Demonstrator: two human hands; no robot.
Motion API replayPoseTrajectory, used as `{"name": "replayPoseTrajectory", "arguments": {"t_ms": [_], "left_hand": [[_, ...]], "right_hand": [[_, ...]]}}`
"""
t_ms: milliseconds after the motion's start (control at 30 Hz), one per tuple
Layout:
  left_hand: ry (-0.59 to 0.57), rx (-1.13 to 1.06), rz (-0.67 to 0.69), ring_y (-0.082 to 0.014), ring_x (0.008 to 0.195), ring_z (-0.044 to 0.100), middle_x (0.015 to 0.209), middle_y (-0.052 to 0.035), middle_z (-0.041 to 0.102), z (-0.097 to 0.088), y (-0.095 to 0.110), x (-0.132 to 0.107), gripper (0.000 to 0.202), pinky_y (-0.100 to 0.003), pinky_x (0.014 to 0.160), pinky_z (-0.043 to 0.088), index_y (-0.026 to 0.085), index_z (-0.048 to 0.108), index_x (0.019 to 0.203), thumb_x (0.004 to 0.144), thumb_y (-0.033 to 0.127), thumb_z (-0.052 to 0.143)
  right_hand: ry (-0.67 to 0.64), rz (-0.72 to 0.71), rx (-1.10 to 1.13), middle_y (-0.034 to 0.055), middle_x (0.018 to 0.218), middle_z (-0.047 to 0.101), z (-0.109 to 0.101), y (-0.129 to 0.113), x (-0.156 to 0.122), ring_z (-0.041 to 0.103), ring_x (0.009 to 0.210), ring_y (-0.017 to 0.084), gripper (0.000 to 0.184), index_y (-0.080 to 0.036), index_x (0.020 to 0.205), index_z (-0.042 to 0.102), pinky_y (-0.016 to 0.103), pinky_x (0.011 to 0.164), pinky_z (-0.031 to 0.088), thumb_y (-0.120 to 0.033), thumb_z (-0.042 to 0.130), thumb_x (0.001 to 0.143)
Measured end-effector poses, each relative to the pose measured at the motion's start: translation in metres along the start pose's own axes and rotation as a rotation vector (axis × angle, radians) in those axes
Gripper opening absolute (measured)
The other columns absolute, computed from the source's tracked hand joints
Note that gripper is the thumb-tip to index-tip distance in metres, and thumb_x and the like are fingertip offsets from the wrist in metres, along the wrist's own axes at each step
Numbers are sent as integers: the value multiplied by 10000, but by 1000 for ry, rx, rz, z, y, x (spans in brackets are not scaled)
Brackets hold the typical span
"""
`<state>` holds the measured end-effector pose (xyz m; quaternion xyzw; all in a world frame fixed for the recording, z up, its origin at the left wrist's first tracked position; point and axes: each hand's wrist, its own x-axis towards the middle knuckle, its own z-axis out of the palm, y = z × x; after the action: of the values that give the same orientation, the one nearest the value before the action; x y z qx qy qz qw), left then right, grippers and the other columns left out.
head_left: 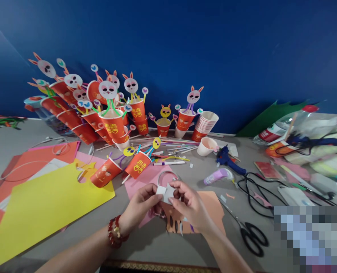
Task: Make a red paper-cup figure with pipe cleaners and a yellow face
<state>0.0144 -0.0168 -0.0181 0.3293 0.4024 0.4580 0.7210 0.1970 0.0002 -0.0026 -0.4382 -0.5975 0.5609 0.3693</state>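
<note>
Between my two hands is a small piece of white paper (165,193), pinched at both sides. My left hand (142,203), with red bead bracelets at the wrist, grips its left side. On the right side, my right hand (189,203) holds it between thumb and fingers. Beneath them lie an orange sheet (211,214) with cut-out holes and a pink sheet (154,176). To the right rest black-handled scissors (249,231). Two red paper cups (138,165) with yellow paper faces lie tilted ahead of my left hand.
Many red cups with rabbit faces (107,90) stand at the back left. A cup stack (205,123), a blue glue gun (229,161) and a purple-white tube (218,176) are at the right, near black cables (248,193). Yellow card (55,197) covers the left.
</note>
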Motion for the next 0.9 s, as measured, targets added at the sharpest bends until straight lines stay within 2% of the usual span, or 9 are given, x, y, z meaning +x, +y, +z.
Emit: {"name": "replayPoseTrajectory", "arguments": {"t_ms": [600, 900], "left_hand": [[-1, 7, 38, -94, 459, 580, 564, 31, 626, -2, -3, 1, 357, -210, 505, 488, 165, 563, 770, 759, 433, 799], [-9, 135, 50, -86, 469, 565, 570, 23, 624, -3, -2, 1, 346, -181, 473, 441, 162, 569, 772, 815, 462, 736]], "right_hand": [[15, 12, 33, -21, 753, 561, 1, -1, -1, 537, 671, 141, 323, -183, 1135, 600, 242, 612, 428, -311, 654, 844], [45, -14, -63, -23, 739, 541, 1, -4, -1, 509, 655, 137, 304, -183, 1100, 598, 238, 597, 400, -285, 632, 816]]}}
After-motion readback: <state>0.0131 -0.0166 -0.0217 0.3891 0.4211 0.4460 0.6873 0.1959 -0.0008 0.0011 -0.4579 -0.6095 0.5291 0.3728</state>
